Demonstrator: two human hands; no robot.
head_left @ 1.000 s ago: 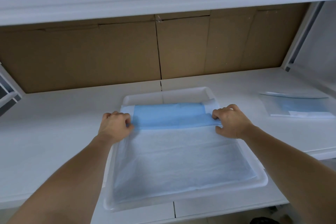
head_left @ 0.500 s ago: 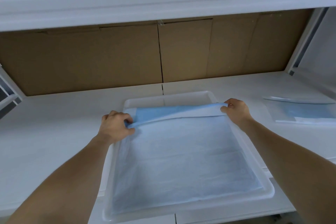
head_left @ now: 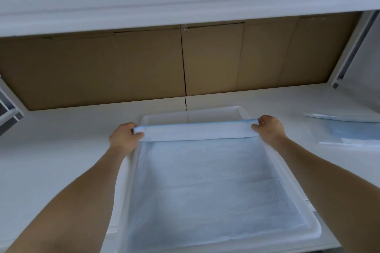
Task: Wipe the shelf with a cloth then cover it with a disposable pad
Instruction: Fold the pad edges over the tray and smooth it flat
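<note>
- The left hand pinches the far left corner of the thin white disposable pad with a pale blue backing; its grip is clenched on the pad's folded far edge, thumb on top.
- The right hand pinches the far right corner of the same pad, fingers curled round the fold.
- Between the two grips the pad's far edge runs as a taut band, lifted off the layer below, with a line of blue showing along its top.
- Nearer than the grips, the rest of the pad lies flat inside the shallow white rectangular plastic tray, covering most of its floor.
- Beyond the grips a strip of bare tray floor shows up to the far rim.
- The tray sits on the white shelf, which spreads to both sides of the hands.
- Well to the right of the right grip lies a flat clear packet holding something pale blue, possibly more folded pads; the view there is blurred.
- Behind the tray stands a brown cardboard back wall.
</note>
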